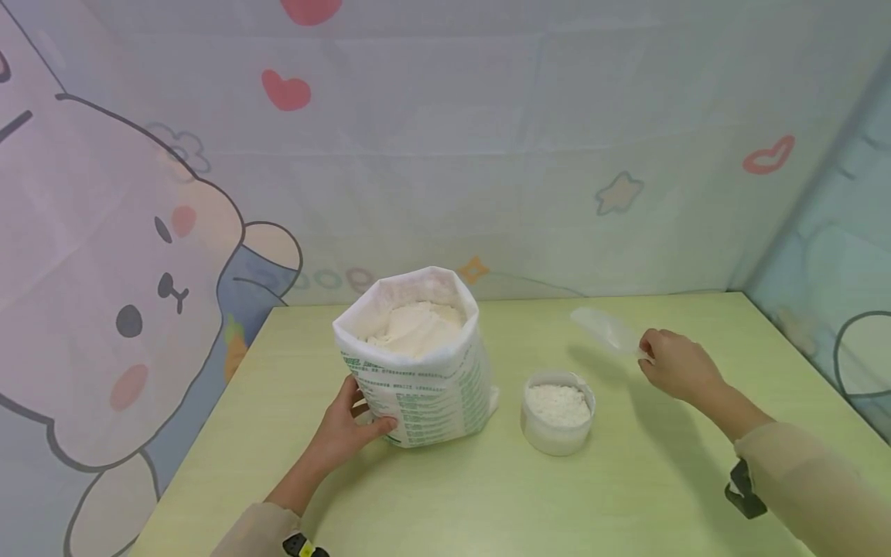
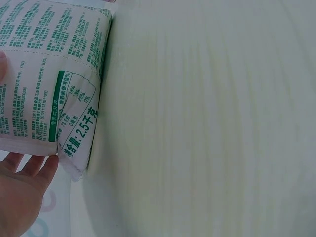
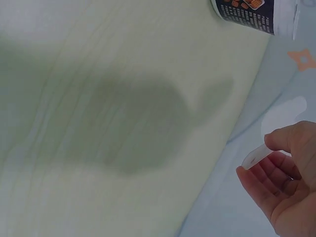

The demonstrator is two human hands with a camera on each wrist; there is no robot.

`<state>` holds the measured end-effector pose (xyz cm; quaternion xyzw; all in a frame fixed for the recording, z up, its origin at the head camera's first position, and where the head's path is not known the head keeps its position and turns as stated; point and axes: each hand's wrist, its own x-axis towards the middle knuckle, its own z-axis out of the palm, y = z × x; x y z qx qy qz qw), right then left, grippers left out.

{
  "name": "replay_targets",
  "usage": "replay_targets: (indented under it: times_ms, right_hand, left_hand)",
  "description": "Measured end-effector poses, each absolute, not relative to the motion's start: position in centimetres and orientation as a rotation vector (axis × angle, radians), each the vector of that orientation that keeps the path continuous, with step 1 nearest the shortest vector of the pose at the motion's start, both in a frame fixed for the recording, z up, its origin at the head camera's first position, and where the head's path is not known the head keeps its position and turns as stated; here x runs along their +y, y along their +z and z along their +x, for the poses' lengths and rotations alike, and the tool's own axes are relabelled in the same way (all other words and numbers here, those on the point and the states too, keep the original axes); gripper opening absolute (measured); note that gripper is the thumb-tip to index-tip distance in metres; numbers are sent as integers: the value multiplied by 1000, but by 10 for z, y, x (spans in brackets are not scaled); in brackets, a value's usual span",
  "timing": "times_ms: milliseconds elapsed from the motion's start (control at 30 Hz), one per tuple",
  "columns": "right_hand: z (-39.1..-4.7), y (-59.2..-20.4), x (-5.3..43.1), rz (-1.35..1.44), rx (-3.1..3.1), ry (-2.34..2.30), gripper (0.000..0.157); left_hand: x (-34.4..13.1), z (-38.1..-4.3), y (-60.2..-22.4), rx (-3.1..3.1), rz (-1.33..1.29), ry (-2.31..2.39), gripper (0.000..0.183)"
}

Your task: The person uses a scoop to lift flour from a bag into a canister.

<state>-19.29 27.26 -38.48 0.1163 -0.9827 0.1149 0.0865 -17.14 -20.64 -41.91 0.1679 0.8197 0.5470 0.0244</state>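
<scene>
An open white flour bag (image 1: 435, 398) with green print stands on the table, filled nearly to its rim with pale powder (image 1: 418, 329). My left hand (image 1: 341, 433) grips its lower left side, thumb on the front. In the left wrist view the fingertips (image 2: 47, 170) press against the bag's edge. To the right of the bag sits a round white tub (image 1: 557, 439) heaped with white powder. Beyond the tub, my right hand (image 1: 682, 367) pinches the handle of a translucent scoop (image 1: 605, 329) above the table. The scoop's bowl points away to the left and appears to hold nothing.
The pale wooden table (image 1: 480, 503) ends at a printed cloth backdrop (image 1: 445, 155) behind and a similar cloth (image 1: 849, 255) on the right. The bag's dark printed side (image 3: 247, 17) shows at the top of the right wrist view.
</scene>
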Motion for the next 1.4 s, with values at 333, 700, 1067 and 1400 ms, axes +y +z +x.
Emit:
replay_targets:
  times_ms: [333,700,1067,1400]
  right_hand:
    - [-184,-413,281,222,-2976,378,16]
    - [-178,-430,285,168,-2995,357,16]
    - [-175,-429,282,174,-2996,369,17]
    - [-173,-426,280,169,-2995,360,19]
  left_hand:
    - [-213,-185,-442,2559,551,1710,74]
    - [-215,-188,-448,2558,548,1712,75]
    - [-214,-187,-447,2557,537,1713,74]
    - [-215,-188,-447,2556,533,1711,75]
